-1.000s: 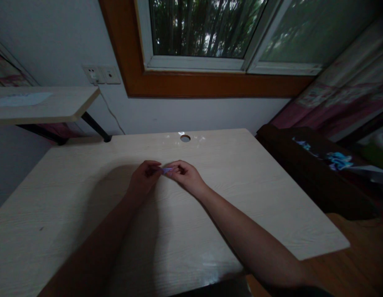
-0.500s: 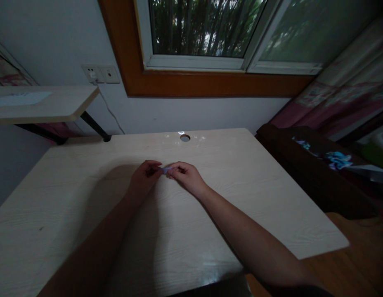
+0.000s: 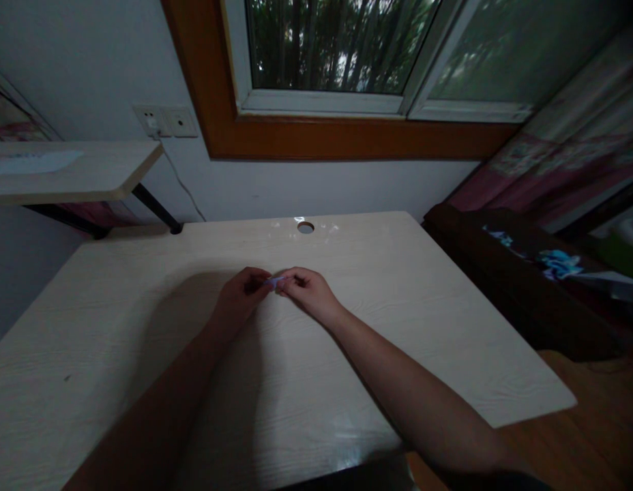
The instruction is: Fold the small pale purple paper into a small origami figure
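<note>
Between my fingertips is a small purple piece (image 3: 275, 280), thin and partly covered by the fingers; its exact kind is too small to make out. My left hand (image 3: 241, 293) pinches its left end between thumb and index finger. Its right end is pinched by my right hand (image 3: 309, 290). Both hands are held close together over the pale wood-grain table (image 3: 423, 327), short of the round cable hole (image 3: 305, 228). My left forearm casts a broad shadow on the tabletop.
A raised shelf (image 3: 112, 170) on black legs stands at the back left, with a paper on it. Behind the table are a wall socket (image 3: 166, 121) with a white cord and a window (image 3: 327, 102). Dark brown furniture (image 3: 480, 273) with blue cloth lies to the right.
My left hand has shifted very slightly right, towards my right hand, and less of the purple piece shows between them. My right hand stays nearly still.
</note>
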Tool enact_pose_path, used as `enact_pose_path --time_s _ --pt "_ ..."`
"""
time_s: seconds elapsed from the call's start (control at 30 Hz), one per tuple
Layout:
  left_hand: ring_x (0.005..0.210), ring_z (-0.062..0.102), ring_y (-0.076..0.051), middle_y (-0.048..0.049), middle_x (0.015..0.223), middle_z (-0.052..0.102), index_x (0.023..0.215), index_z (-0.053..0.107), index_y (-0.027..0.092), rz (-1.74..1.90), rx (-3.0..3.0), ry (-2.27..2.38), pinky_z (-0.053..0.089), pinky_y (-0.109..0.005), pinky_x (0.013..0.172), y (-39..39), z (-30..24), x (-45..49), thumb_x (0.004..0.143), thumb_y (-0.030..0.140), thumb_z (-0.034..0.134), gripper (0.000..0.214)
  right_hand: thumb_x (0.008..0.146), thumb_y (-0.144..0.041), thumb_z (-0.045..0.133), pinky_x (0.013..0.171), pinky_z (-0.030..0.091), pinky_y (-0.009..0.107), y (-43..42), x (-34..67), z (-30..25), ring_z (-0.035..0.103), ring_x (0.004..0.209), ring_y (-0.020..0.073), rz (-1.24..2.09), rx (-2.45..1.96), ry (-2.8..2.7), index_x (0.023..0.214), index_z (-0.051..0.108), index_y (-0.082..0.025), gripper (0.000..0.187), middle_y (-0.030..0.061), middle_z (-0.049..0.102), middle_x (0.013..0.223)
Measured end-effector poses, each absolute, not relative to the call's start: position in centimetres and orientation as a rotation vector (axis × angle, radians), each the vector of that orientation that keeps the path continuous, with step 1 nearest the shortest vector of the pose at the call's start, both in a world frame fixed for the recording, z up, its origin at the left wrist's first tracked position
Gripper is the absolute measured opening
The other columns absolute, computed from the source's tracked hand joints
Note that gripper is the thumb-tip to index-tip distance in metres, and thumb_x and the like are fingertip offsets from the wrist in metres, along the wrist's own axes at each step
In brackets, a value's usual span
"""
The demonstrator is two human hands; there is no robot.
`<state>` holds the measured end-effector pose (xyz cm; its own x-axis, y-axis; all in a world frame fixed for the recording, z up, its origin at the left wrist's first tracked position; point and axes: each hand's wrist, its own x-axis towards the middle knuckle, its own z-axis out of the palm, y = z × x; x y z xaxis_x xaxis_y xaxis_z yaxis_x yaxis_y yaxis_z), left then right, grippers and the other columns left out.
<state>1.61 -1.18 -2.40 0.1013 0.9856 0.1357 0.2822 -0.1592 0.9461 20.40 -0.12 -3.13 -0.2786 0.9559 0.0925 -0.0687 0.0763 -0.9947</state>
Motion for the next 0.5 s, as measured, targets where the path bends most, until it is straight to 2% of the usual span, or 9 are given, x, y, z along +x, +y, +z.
enact_pose_path --time_s 0.17,0.37,0.5 --pt "0.075 0.065 -0.016 -0.0016 0.081 0.069 0.098 0.066 0.020 1.107 1.529 1.254 0.050 -0.028 0.071 -1.16 -2.49 1.59 0.074 0.037 0.073 0.030 0.079 -0.036 0.069 0.067 0.049 0.026 -0.22 20.37 -3.14 0.061 0.068 0.0131 1.379 -0.966 -1.404 0.085 0.070 -0.016 0.021 0.0042 0.070 0.076" --pt "0.071 0.062 -0.014 0.0008 0.076 0.065 0.098 0.066 0.020 1.095 1.483 1.203 0.048 -0.025 0.067 -1.33 -1.94 1.70 0.073 0.031 0.073 0.028 0.079 -0.030 0.066 0.065 0.047 0.025 -0.33 20.41 -3.13 0.060 0.065 0.0120 1.402 -0.922 -1.352 0.082 0.071 -0.016 0.015 0.0022 0.067 0.071" --pt "0.069 0.061 -0.014 0.0010 0.074 0.064 0.098 0.065 0.020 1.077 1.474 1.175 0.046 -0.025 0.065 -1.39 -1.68 1.76 0.074 0.033 0.073 0.028 0.080 -0.030 0.064 0.064 0.047 0.025 -0.40 20.37 -2.98 0.058 0.064 0.0120 1.393 -0.913 -1.359 0.081 0.071 -0.016 0.016 0.0020 0.066 0.070"
